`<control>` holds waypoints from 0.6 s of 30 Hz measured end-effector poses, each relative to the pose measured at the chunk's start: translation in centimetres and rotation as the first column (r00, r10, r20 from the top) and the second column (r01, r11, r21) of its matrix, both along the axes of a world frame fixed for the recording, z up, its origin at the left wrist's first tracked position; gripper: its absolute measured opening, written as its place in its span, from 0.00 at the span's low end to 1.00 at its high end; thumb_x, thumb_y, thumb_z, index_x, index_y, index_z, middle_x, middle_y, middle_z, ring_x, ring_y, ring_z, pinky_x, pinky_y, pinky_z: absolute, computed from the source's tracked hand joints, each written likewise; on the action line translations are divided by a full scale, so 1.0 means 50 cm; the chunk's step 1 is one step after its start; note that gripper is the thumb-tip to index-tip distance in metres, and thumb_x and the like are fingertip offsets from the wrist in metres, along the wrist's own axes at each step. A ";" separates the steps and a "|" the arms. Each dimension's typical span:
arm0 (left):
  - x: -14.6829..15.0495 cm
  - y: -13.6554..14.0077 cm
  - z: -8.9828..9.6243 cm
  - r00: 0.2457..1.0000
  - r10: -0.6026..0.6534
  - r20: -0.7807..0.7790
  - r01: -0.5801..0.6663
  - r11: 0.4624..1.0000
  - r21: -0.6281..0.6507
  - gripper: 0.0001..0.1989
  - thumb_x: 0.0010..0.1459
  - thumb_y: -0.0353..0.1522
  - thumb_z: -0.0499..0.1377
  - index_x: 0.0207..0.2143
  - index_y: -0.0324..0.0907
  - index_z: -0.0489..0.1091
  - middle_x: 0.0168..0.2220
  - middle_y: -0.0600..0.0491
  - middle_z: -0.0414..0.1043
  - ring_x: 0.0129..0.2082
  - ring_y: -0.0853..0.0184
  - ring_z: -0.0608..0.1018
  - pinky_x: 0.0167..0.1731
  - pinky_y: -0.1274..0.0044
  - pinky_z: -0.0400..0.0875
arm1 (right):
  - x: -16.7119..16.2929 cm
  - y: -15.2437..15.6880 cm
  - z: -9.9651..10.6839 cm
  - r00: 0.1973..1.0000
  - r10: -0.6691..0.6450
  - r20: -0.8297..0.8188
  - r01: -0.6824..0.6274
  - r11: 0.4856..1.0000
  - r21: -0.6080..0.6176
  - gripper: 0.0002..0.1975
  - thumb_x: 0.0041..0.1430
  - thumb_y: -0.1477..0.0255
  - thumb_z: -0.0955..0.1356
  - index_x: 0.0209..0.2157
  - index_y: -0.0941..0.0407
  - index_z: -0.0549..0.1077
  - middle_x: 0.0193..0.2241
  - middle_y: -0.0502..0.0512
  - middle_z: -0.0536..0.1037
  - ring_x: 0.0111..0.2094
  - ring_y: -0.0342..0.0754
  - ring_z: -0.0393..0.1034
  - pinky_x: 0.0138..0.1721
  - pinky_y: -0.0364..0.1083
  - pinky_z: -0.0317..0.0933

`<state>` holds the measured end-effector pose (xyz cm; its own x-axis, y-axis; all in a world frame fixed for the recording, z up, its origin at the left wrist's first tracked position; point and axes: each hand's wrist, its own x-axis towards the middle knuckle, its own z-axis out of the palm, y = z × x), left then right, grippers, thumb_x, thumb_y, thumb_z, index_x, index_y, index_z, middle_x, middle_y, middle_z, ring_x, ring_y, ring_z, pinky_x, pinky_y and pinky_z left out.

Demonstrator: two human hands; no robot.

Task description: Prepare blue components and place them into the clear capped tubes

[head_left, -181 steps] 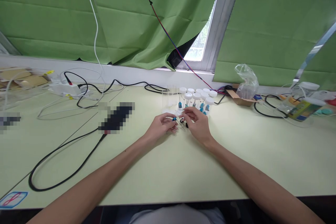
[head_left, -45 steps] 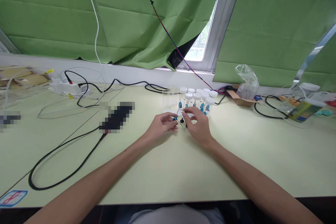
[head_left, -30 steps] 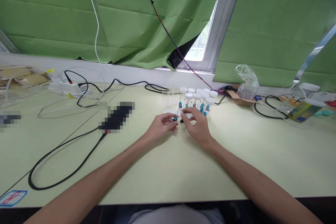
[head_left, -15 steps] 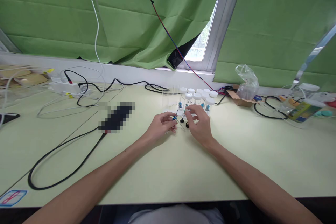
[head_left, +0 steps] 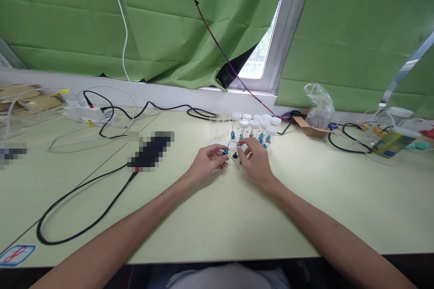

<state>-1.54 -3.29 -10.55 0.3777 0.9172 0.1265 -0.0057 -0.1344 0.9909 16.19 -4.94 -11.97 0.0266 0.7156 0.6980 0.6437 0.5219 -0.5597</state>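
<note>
My left hand (head_left: 210, 159) pinches a small shiny blue part with thin wire-like leads (head_left: 225, 152) between thumb and fingers. To its right my right hand (head_left: 257, 160) is closed in a pinch, and whatever lies at its fingertips is too small to name. On the table between the hands stands a small black round piece (head_left: 235, 156); another dark piece is mostly covered by the right fingers. Just behind the hands is a cluster of clear tubes with white caps (head_left: 243, 123), several of them holding blue or green parts. Clear uncapped tubes (head_left: 214, 130) stand at the cluster's left.
A blurred-out dark object (head_left: 151, 151) with a looping black cable (head_left: 81, 240) lies on the left. A white power strip (head_left: 84, 113) sits farther back. At the right back are a cardboard box (head_left: 310, 130), a plastic bag (head_left: 318, 104) and a labelled tub (head_left: 395, 141).
My right hand has shifted slightly down and left from the tubes, closer to the left hand. My left hand keeps the blue part in nearly the same place.
</note>
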 end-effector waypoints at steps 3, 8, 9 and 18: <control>-0.001 0.002 -0.003 1.000 -0.007 -0.007 0.007 1.000 0.008 0.17 0.49 0.37 0.66 0.40 0.38 0.74 0.29 0.51 0.72 0.26 0.66 0.76 0.30 0.70 0.73 | 0.002 0.003 -0.004 0.999 0.001 0.042 -0.001 1.000 -0.019 0.05 0.59 0.74 0.65 0.38 0.55 0.71 0.39 0.55 0.75 0.20 0.40 0.65 0.30 0.46 0.64; -0.001 0.003 -0.006 1.000 0.016 -0.001 -0.016 1.000 0.017 0.17 0.50 0.38 0.66 0.41 0.39 0.73 0.29 0.53 0.71 0.25 0.67 0.76 0.30 0.71 0.72 | 0.003 0.004 -0.006 0.999 -0.005 0.041 0.007 0.998 -0.056 0.09 0.59 0.74 0.65 0.42 0.56 0.70 0.39 0.54 0.76 0.20 0.41 0.64 0.34 0.46 0.63; -0.002 0.004 -0.006 1.000 0.025 0.001 -0.026 0.999 0.024 0.16 0.50 0.37 0.66 0.41 0.39 0.73 0.28 0.54 0.70 0.25 0.67 0.76 0.30 0.72 0.72 | 0.003 0.004 -0.007 0.999 -0.004 0.041 0.007 0.998 -0.069 0.10 0.59 0.74 0.65 0.43 0.56 0.70 0.39 0.54 0.76 0.20 0.41 0.64 0.34 0.46 0.63; -0.007 0.011 -0.013 0.998 0.054 0.020 -0.055 0.995 0.082 0.15 0.52 0.36 0.65 0.42 0.41 0.73 0.28 0.56 0.69 0.25 0.68 0.76 0.29 0.73 0.71 | 0.005 0.008 -0.018 0.978 0.123 0.169 -0.080 0.966 -0.244 0.14 0.55 0.74 0.68 0.44 0.56 0.71 0.39 0.54 0.77 0.23 0.42 0.62 0.33 0.45 0.61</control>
